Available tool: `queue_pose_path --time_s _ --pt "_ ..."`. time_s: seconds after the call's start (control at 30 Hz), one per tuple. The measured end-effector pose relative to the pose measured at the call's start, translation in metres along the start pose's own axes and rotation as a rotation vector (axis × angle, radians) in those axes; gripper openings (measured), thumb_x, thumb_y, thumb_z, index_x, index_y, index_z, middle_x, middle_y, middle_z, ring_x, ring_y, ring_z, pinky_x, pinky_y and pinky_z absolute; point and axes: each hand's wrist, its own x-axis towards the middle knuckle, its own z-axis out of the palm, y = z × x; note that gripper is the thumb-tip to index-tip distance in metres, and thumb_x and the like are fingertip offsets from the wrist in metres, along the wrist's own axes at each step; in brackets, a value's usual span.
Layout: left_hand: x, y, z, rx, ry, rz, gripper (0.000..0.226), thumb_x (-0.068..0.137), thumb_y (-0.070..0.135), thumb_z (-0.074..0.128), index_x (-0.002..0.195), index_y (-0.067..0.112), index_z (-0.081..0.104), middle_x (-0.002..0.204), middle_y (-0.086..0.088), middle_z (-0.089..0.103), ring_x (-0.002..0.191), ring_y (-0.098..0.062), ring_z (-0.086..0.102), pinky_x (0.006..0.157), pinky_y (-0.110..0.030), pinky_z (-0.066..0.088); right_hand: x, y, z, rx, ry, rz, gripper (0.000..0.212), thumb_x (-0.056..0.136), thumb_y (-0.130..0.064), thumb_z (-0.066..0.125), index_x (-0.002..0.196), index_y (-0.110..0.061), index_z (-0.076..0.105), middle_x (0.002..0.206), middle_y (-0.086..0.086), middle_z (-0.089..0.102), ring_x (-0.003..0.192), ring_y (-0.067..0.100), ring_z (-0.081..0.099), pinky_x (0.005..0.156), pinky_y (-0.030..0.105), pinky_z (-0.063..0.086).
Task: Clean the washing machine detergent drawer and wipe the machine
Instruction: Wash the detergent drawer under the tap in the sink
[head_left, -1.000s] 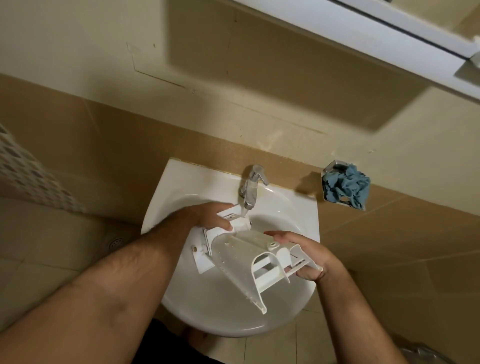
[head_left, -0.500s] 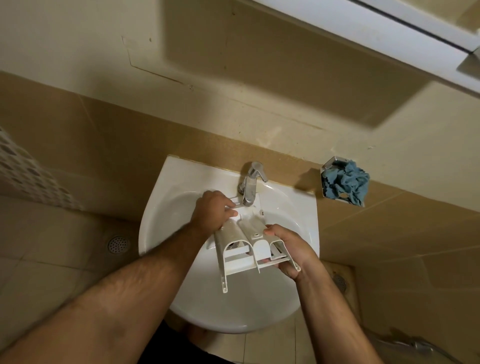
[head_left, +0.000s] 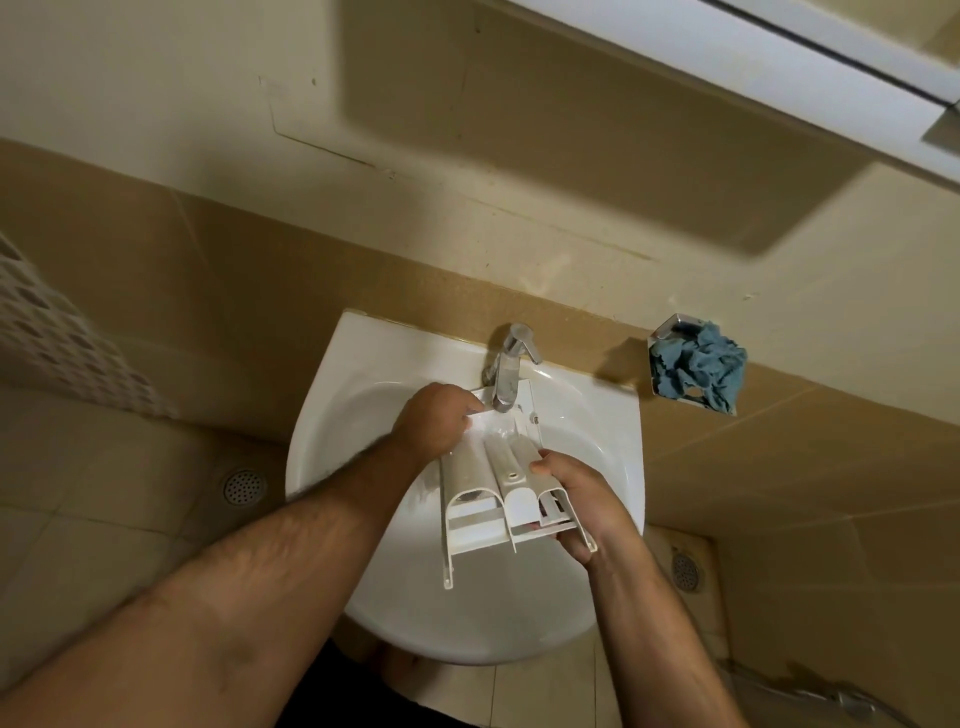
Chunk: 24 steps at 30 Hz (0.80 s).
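The white plastic detergent drawer (head_left: 488, 483) is held over the white sink (head_left: 332, 415), its far end under the chrome tap (head_left: 510, 371). Its curved compartments face up and its long side rail points toward me. My left hand (head_left: 435, 421) grips the drawer's far left edge with curled fingers. My right hand (head_left: 576, 499) holds the near right side, thumb on top and fingers underneath. Whether water runs from the tap cannot be made out.
A crumpled blue cloth (head_left: 701, 366) sits in a metal holder on the tiled wall right of the sink. A white cabinet (head_left: 779, 57) hangs overhead. Floor drains (head_left: 244, 487) lie left and right of the sink on the tiled floor.
The drawer has turned from lying diagonally across the basin to pointing straight under the tap. Both hands moved with it; the left hand shifted to its far left edge.
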Motion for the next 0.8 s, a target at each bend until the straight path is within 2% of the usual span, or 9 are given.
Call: queue_pose_path --time_s 0.07,0.17,0.2,0.37,0.47,0.53,0.7,0.73,0.8 --pt "-0.002 -0.002 0.0 -0.06 0.027 -0.047 0.027 0.087 0.012 0.067 0.113 0.01 0.073 0.118 -0.007 0.071 0.109 -0.023 0.062 0.098 -0.026 0.043 -0.001 -0.001 -0.003 0.014 0.012 0.002 0.048 0.067 -0.021 0.068 0.111 -0.002 0.068 0.093 0.02 0.064 0.078 0.033 0.061 0.061 0.034 0.053" --pt "-0.004 -0.006 0.003 -0.13 0.119 -0.071 0.017 0.085 0.013 0.07 0.099 0.007 0.077 0.102 -0.009 0.073 0.097 -0.024 0.064 0.088 -0.025 0.046 -0.002 -0.003 -0.009 0.156 0.043 0.048 0.013 0.083 -0.012 0.061 0.092 -0.005 0.067 0.079 0.015 0.064 0.062 0.025 0.06 0.052 0.029 0.052" --pt "-0.005 -0.007 0.004 -0.149 0.158 -0.08 0.015 0.086 0.013 0.069 0.097 0.007 0.077 0.1 -0.008 0.073 0.095 -0.023 0.064 0.086 -0.024 0.044 -0.002 -0.005 -0.012 0.217 0.056 0.059 0.009 0.085 -0.009 0.059 0.09 -0.005 0.066 0.074 0.013 0.064 0.058 0.023 0.06 0.048 0.028 0.052" --pt "-0.005 -0.003 0.018 -0.197 0.062 -0.088 0.013 0.088 0.009 0.063 0.081 0.001 0.071 0.085 -0.015 0.069 0.08 -0.032 0.063 0.077 -0.038 0.053 -0.007 -0.01 -0.024 0.286 0.078 0.053 0.015 0.088 -0.008 0.056 0.099 -0.002 0.065 0.073 0.011 0.068 0.056 0.021 0.065 0.047 0.029 0.055" --pt "-0.004 -0.002 0.03 -0.42 0.054 -0.246 0.016 0.091 0.013 0.061 0.103 0.007 0.07 0.1 -0.013 0.071 0.091 -0.032 0.068 0.085 -0.044 0.056 -0.011 -0.009 -0.026 0.296 0.075 0.072 0.014 0.088 -0.008 0.055 0.097 -0.003 0.065 0.073 0.011 0.069 0.056 0.02 0.065 0.048 0.029 0.055" --pt "-0.003 0.0 0.034 -0.515 0.055 -0.329 0.019 0.094 0.016 0.058 0.108 0.01 0.069 0.104 -0.013 0.071 0.095 -0.032 0.067 0.088 -0.046 0.056 -0.01 -0.004 -0.028 0.298 0.096 0.067 0.014 0.087 -0.008 0.057 0.097 -0.004 0.065 0.076 0.012 0.068 0.06 0.022 0.065 0.049 0.03 0.055" --pt "-0.008 0.018 0.037 -0.77 -0.072 -0.555 0.031 0.1 0.03 0.049 0.118 0.01 0.062 0.116 -0.022 0.064 0.104 -0.039 0.064 0.076 -0.043 0.058 -0.014 0.005 -0.03 0.145 0.081 -0.066 0.013 0.088 -0.01 0.054 0.093 -0.008 0.066 0.077 0.011 0.062 0.06 0.021 0.06 0.05 0.028 0.05" --pt "-0.008 0.021 0.039 -0.812 -0.093 -0.599 0.034 0.1 0.034 0.048 0.12 0.01 0.06 0.114 -0.024 0.063 0.101 -0.039 0.064 0.075 -0.043 0.057 -0.017 0.006 -0.029 0.105 0.076 -0.102 0.009 0.087 -0.009 0.055 0.09 -0.008 0.064 0.077 0.01 0.062 0.062 0.021 0.061 0.053 0.029 0.051" --pt "-0.009 0.028 0.04 -0.878 -0.122 -0.643 0.034 0.1 0.038 0.048 0.116 0.01 0.059 0.092 -0.02 0.06 0.072 -0.028 0.062 0.06 -0.031 0.052 -0.02 0.01 -0.025 0.056 0.087 -0.128 0.011 0.079 -0.012 0.065 0.089 -0.006 0.062 0.079 0.013 0.064 0.07 0.026 0.062 0.065 0.036 0.051"
